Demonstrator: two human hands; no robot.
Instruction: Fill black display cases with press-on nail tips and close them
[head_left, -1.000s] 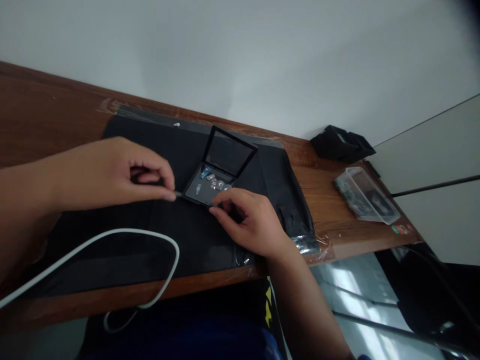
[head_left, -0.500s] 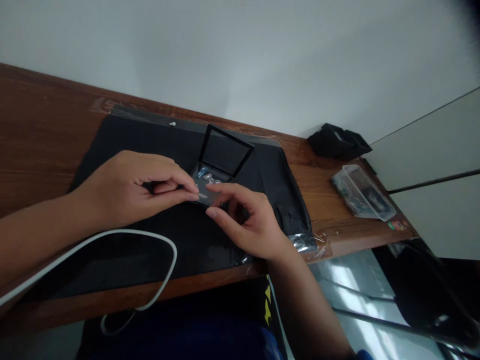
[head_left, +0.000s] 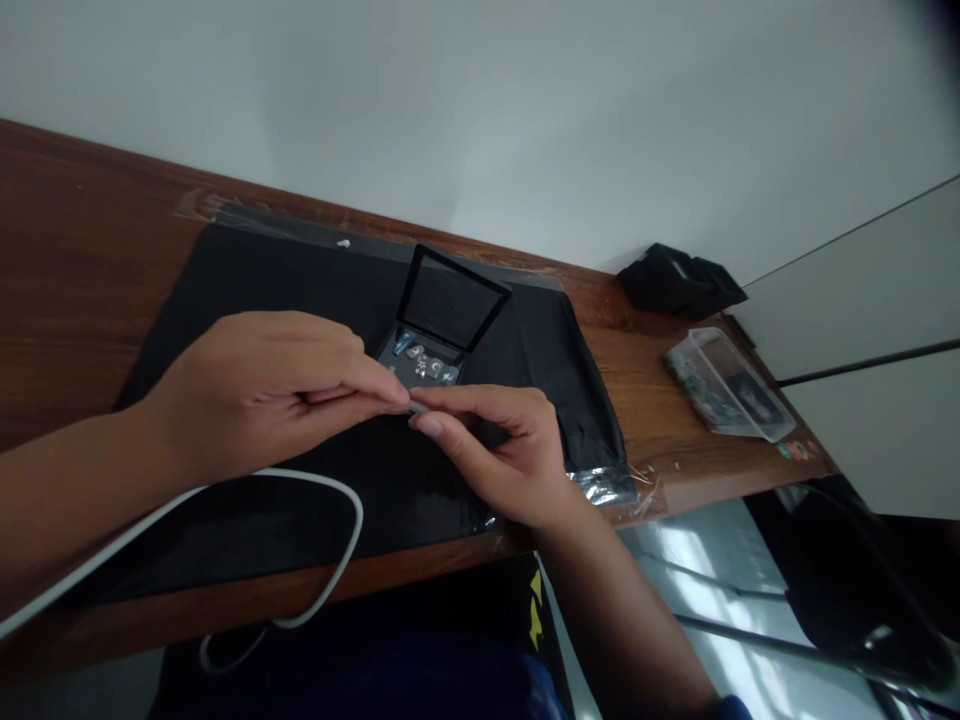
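Between the fingertips of both hands is a small greyish piece (head_left: pixel 416 406), too small to name. My left hand (head_left: pixel 289 380) is closed, pinching its left end. From the other side, my right hand (head_left: pixel 499 435) pinches it between thumb and forefinger. Just beyond the fingertips stands a small black box with its lid (head_left: pixel 454 300) raised and a dark clear window in it. Inside the box lie a small blue piece (head_left: pixel 403 340) and several small silvery pieces (head_left: pixel 422 364). My fingers hide the box's near edge.
A black mat (head_left: pixel 292 265) is taped to the wooden table (head_left: pixel 82 240). A white cable (head_left: pixel 315 478) loops over the front edge. Black bins (head_left: pixel 679 280) and a clear plastic container (head_left: pixel 739 385) of small bags stand at right. A white wall rises behind.
Both hands have come together in front of the box. The right thumb and forefinger have closed on the small piece that the left hand holds, and more of the box's contents show.
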